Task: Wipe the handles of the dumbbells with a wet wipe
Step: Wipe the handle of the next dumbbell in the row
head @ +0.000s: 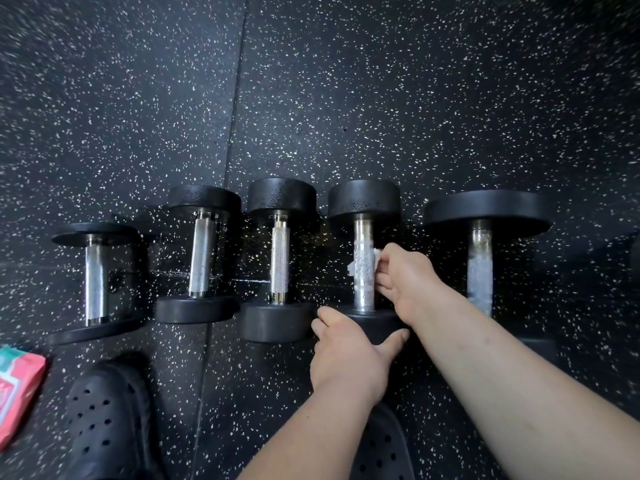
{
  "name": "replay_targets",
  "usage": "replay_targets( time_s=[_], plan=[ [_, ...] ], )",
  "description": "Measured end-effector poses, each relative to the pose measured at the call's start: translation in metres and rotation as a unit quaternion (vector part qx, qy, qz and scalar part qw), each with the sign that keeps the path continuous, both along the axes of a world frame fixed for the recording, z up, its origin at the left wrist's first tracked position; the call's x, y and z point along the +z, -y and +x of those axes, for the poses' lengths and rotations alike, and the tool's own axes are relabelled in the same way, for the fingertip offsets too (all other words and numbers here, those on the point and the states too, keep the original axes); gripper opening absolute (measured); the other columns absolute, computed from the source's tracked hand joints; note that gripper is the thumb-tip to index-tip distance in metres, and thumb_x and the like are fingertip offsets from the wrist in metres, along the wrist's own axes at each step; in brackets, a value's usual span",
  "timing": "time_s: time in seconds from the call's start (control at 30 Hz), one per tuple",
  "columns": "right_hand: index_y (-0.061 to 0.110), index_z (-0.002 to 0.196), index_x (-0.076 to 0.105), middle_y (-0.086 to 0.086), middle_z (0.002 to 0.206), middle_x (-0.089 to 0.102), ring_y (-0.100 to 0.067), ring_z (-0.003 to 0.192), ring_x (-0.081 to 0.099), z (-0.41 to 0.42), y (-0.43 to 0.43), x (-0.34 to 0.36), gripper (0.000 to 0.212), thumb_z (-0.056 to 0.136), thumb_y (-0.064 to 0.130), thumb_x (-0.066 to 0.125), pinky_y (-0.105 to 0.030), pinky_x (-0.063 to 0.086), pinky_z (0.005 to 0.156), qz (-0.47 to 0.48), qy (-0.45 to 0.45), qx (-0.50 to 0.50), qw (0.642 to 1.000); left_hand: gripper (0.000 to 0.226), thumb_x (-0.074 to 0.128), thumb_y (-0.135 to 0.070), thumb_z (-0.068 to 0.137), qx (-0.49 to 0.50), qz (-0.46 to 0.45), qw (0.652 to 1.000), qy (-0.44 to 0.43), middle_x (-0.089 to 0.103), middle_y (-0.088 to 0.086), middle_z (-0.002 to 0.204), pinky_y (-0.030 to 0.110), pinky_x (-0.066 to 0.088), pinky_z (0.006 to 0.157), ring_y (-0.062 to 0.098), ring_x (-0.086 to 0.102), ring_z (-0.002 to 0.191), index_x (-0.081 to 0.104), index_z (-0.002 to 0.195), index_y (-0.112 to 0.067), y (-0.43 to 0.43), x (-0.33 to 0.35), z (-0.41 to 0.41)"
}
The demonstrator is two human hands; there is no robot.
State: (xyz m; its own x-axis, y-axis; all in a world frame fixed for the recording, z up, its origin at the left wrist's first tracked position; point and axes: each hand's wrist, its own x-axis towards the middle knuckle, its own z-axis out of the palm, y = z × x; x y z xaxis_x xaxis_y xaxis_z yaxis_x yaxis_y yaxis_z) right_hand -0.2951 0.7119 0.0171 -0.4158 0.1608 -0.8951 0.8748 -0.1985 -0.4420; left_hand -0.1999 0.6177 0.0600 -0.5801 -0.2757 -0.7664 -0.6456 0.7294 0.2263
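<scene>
White, limp and light, the wet wipe (351, 268) is wrapping the knurled steel handle (363, 237) just right of frame centre, where we are pinching it with our right hand (405, 275) while our left hand (343, 358) is clamping the surely heavy dumbbell (363, 199) by its lower head.

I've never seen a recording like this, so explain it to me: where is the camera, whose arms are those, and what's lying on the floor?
There is no machine here. A person wears one camera on the head, and it looks down at their own two hands. Five dumbbells lie in a row on a speckled black floor. The left hand grips the near weight of the fourth dumbbell from the left. The right hand holds a white wet wipe against that dumbbell's metal handle. A red-and-green pack lies at the lower left, and black clogs show at the bottom.
</scene>
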Motion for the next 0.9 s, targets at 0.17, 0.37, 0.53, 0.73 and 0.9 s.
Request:
replay_targets(
  time_s=[0.17,0.37,0.53,0.73,0.9],
  plan=[
    [0.006,0.085,0.074,-0.018,0.087,0.08,-0.037,0.09,0.076,-0.004,0.007,0.0,0.049,0.107,0.03,0.037,-0.045,0.06,0.097,0.013,0.0,-0.011,1.0,0.103,0.076,-0.083,0.068,0.001,0.006,1.0,0.001,0.044,0.003,0.135,0.041,0.053,0.091,0.028,0.059,0.119,0.031,0.13,-0.015,0.001,0.001,0.0],
    [0.005,0.106,0.075,-0.018,0.096,0.081,-0.039,0.093,0.077,-0.008,0.01,-0.013,0.051,0.104,0.042,0.04,-0.051,0.06,0.097,0.02,0.023,-0.071,0.997,0.096,0.076,-0.079,0.071,-0.001,0.007,1.0,0.006,0.043,0.003,0.135,0.041,0.052,0.091,0.028,0.059,0.119,0.03,0.128,-0.016,0.001,0.002,-0.001],
    [0.004,0.1,0.073,-0.011,0.086,0.079,-0.038,0.077,0.074,-0.007,0.012,-0.01,0.054,0.103,0.047,0.04,-0.046,0.062,0.087,0.037,0.018,-0.05,0.998,0.097,0.076,-0.081,0.071,-0.001,0.012,1.0,0.013,0.043,0.003,0.133,0.043,0.054,0.093,0.028,0.06,0.117,0.03,0.128,-0.016,0.001,0.001,-0.001],
    [0.007,0.107,0.074,-0.017,0.104,0.08,-0.039,0.089,0.075,-0.008,0.014,-0.021,0.062,0.091,0.058,0.041,-0.048,0.061,0.092,0.06,0.018,-0.077,0.995,0.098,0.075,-0.079,0.074,-0.008,0.007,1.0,0.015,0.043,0.004,0.136,0.044,0.053,0.094,0.03,0.06,0.118,0.03,0.131,-0.014,0.003,0.0,-0.001],
    [0.002,0.09,0.075,-0.02,0.081,0.079,-0.036,0.073,0.072,-0.005,0.013,-0.002,0.059,0.11,0.042,0.037,-0.042,0.061,0.083,0.02,0.003,-0.036,0.999,0.096,0.073,-0.083,0.072,-0.012,0.011,1.0,0.012,0.044,0.003,0.132,0.042,0.054,0.091,0.028,0.06,0.115,0.031,0.126,-0.016,0.002,0.003,-0.001]
  ],
)
